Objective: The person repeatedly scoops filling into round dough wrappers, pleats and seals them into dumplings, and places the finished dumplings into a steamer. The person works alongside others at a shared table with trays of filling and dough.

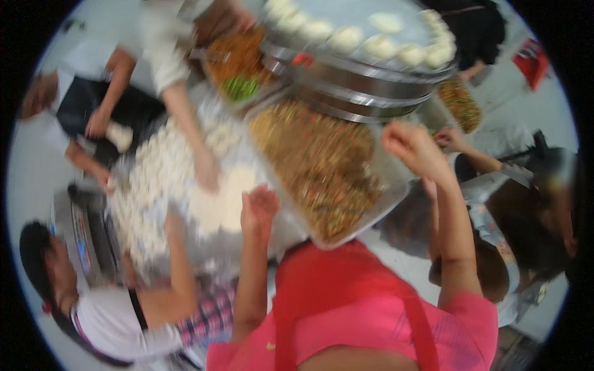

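Note:
My left hand (261,208) is palm up with the fingers loosely bent apart, and nothing shows in it. It is beside flat round dough wrappers (222,204) on the floured table, left of a large clear plastic tub (399,192). Brown chopped filling (320,162) with orange and green bits lies in that tub. Over the tub's right side hangs my right hand (413,146), its fingers curled in and no object visible in them. Just beyond it stands a stack of round metal steamers (357,88), with white filled buns (347,39) around the top tier's rim.
Many small dough pieces (153,185) cover the table's left side. A co-worker's hand (206,171) reaches onto the wrappers; other people work left and right. Behind the big tub is a container of orange shreds and chopped greens (239,88). Another filling tray (459,104) sits right of the steamers.

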Available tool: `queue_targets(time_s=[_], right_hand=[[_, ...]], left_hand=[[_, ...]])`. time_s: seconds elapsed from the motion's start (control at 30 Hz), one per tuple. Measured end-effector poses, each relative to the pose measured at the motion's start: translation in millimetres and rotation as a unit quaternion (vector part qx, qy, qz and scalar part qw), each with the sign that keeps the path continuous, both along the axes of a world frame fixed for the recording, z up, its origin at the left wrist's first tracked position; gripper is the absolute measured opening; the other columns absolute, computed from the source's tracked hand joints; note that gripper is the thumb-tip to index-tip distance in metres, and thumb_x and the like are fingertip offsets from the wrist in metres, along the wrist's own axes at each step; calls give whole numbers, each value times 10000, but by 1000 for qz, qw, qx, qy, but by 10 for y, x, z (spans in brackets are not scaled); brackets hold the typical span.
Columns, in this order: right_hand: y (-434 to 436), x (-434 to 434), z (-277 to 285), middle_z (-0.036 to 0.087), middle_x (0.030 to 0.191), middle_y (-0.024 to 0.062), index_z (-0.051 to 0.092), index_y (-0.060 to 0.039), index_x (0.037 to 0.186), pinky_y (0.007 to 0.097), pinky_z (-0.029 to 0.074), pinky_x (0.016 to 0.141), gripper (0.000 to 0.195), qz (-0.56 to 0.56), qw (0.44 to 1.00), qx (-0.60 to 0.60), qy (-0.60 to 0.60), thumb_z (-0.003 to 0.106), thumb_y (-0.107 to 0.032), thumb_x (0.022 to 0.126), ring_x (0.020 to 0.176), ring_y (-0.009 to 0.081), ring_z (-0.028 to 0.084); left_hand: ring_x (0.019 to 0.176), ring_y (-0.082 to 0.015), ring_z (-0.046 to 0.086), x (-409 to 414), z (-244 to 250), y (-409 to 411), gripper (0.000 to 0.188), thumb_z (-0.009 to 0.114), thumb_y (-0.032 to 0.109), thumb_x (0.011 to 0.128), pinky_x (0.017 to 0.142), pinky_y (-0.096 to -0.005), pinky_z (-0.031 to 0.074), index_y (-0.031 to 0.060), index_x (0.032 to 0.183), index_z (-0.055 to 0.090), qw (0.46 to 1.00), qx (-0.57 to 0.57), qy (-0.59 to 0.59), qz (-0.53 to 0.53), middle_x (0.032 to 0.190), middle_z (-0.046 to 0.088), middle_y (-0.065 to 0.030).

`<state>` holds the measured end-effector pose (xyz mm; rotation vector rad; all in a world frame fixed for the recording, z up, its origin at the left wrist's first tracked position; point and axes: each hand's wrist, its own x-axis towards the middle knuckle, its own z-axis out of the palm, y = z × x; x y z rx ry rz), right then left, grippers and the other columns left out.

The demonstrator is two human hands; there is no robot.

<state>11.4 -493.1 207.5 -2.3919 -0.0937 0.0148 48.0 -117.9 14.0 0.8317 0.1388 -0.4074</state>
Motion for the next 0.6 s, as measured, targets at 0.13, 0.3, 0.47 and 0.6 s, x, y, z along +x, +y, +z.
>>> queue_targets(time_s=[0.13, 0.3, 0.47, 0.6], right_hand=[[262, -544, -1270, 655, 821, 183, 600, -21, 883, 420, 498, 676, 152, 30, 981, -83, 175, 661, -143, 819, 784, 378, 645], [244, -592, -1735, 654, 808, 214, 605, -20, 884, 463, 496, 669, 187, 124, 966, -138, 179, 695, -131, 762, 778, 389, 647], [144, -468, -1902, 632, 739, 201, 630, -16, 782, 473, 491, 660, 125, 149, 930, -253, 222, 630, -136, 746, 757, 378, 638], [0, -626, -2134, 664, 769, 184, 676, -10, 759, 476, 505, 660, 154, 224, 883, -327, 252, 610, -149, 767, 752, 383, 649]], left_hand=[[873, -249, 616, -402, -174, 707, 314, 505, 254, 964, 790, -370, 479, 1, 1121, 604, 907, 406, -22, 113, 1017, 649, -132], [854, -315, 593, -672, -826, 1083, 252, 607, 150, 857, 786, -413, 469, -9, 1052, 629, 685, 704, -164, 94, 951, 613, -171], [910, -339, 572, -321, -668, 565, 268, 653, 174, 803, 788, -432, 469, -9, 998, 624, 693, 685, -186, 126, 989, 584, -179], [945, -344, 577, -65, -937, 380, 312, 702, 220, 752, 821, -438, 475, -11, 939, 609, 561, 814, -133, 70, 1041, 581, -185]])
